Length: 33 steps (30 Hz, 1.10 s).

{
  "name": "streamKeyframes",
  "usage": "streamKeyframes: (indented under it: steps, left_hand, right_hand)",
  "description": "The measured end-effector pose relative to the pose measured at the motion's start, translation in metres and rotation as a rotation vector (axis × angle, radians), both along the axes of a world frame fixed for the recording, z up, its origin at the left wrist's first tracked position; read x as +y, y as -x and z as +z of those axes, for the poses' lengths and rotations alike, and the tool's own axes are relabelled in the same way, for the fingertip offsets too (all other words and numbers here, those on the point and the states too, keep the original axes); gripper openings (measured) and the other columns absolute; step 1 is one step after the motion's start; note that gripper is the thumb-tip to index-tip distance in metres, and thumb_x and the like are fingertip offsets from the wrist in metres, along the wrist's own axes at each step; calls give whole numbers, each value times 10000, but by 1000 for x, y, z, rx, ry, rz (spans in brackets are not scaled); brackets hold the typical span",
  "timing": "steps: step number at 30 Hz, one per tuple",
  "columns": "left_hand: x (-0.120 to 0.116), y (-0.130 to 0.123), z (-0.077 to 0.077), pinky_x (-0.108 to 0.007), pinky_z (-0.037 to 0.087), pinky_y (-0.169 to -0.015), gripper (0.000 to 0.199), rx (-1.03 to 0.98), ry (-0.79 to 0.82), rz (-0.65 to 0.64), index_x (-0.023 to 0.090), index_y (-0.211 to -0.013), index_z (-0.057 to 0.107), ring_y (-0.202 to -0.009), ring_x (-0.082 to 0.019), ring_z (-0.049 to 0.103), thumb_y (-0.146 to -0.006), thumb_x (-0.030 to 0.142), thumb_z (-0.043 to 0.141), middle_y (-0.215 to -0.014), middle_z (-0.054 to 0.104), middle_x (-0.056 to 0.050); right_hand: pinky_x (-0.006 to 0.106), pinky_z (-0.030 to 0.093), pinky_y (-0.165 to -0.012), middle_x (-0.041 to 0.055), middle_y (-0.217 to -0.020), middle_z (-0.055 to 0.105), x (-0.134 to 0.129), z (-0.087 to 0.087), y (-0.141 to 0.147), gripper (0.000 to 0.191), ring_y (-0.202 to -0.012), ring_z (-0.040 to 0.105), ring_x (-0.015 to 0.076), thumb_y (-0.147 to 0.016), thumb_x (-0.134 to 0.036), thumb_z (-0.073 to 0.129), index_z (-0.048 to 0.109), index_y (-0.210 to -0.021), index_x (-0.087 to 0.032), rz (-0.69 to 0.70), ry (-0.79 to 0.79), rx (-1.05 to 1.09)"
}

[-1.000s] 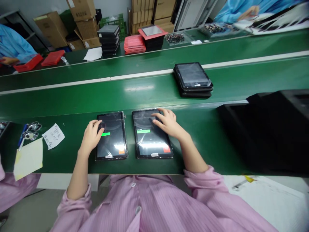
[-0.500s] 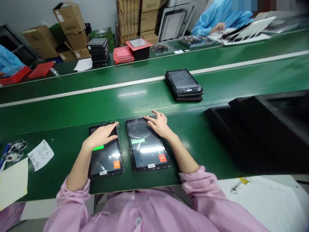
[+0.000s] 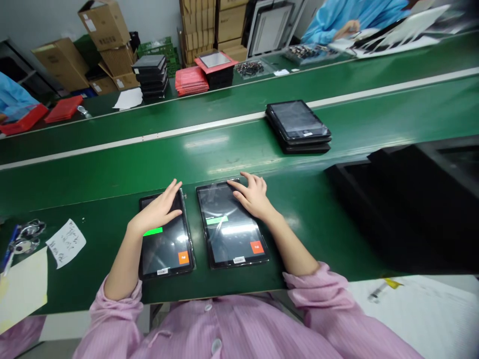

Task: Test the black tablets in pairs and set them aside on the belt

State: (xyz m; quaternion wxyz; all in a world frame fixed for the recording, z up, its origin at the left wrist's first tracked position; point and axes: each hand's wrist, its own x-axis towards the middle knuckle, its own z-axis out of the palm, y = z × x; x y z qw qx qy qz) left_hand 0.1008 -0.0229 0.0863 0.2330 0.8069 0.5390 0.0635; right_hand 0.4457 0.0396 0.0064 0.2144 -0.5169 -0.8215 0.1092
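Observation:
Two black tablets lie face up side by side on the green bench, their screens lit. On the left tablet [image 3: 170, 254] a green bar and an orange-red square show. My left hand [image 3: 159, 212] is over its upper part, fingers stretched toward the top right corner and hiding part of the screen. The right tablet [image 3: 232, 244] shows a pale green bar and a red square. At its top right edge is my right hand [image 3: 254, 194], fingers spread, the index fingertip at the top rim. Neither hand grips anything.
A stack of tablets [image 3: 299, 124] sits on the green belt ahead. Black trays [image 3: 404, 209] fill the right side. A handwritten note [image 3: 67, 243] and yellowish paper [image 3: 24, 286] lie at left. Across the line, a person in blue [image 3: 337, 22] works near red sleeves [image 3: 190, 81].
My left fingers have lifted and now point further up, off the tablet's top corner. My right hand stays at the right tablet's top edge. The view has shifted slightly.

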Motion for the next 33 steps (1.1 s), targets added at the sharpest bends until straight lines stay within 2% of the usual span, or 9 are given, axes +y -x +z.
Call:
streamKeyframes:
  steps: [5,8,11,13,16,19,22,27,33]
  left_hand:
    - [-6,5,16,-352,529,-970,593,-56,152,-23,273,-1539,331,-1086,-224,698,-983,461,419,-1512,466,-97]
    - [-4,15,16,-375,487,-1033,555,-9,130,26,247,-1488,415,-1175,-239,641,-985,481,404,-1470,497,-101]
    - [-2,20,11,-476,362,-1148,581,101,50,63,226,-1507,380,-1387,-297,446,-982,474,415,-1524,458,-115]
    - [-2,19,9,-534,300,-1169,587,167,50,65,230,-1511,374,-1428,-321,370,-970,449,441,-1535,460,-114]
    - [-6,17,17,-552,282,-1161,557,182,135,40,249,-1488,410,-1373,-315,423,-968,446,448,-1425,585,-93]
    - [-9,21,27,-463,365,-1122,521,84,269,-38,270,-1458,451,-1251,-262,547,-982,480,423,-1285,679,-53]
    - [-8,31,29,-393,429,-1076,514,35,228,3,240,-1405,524,-1223,-246,578,-979,508,417,-1360,621,-77]
    - [-1,44,14,-537,391,-1093,509,217,52,187,257,-1365,592,-1307,-338,491,-987,519,374,-1416,533,-112]
    - [2,42,8,-575,339,-1134,426,231,23,125,351,-1268,679,-1386,-351,423,-1009,461,360,-1527,449,-54]
  right_hand:
    - [614,253,-1119,106,-1423,471,-3,11,-3,512,-1299,378,348,-1033,-466,300,764,-971,-259,34,-52,30]
    - [600,262,-1116,108,-1390,503,-3,10,-4,487,-1271,413,331,-1037,-447,288,738,-1062,-264,21,-90,68]
    - [600,277,-1105,122,-1374,510,0,2,-3,468,-1254,431,331,-1034,-455,297,706,-1157,-263,16,-102,105]
    - [602,278,-1104,128,-1369,512,2,-2,-2,471,-1252,432,335,-1033,-467,300,695,-1183,-259,16,-108,119]
    - [594,279,-1109,128,-1369,510,3,-6,-2,484,-1258,431,333,-1035,-480,287,679,-1219,-265,13,-112,133]
    - [602,284,-1100,131,-1383,491,4,-8,-1,504,-1265,421,342,-1033,-498,276,663,-1272,-281,9,-93,128]
    - [645,280,-1075,138,-1406,466,3,-8,-1,521,-1276,395,377,-1025,-527,287,696,-1245,-291,2,-57,123]
    - [616,284,-1083,90,-1381,503,2,-1,-5,600,-1264,415,369,-1029,-527,266,780,-853,-273,90,-86,241]
    - [584,306,-1078,101,-1315,537,1,-1,-5,620,-1240,457,343,-1032,-564,223,767,-988,-271,30,-152,332]
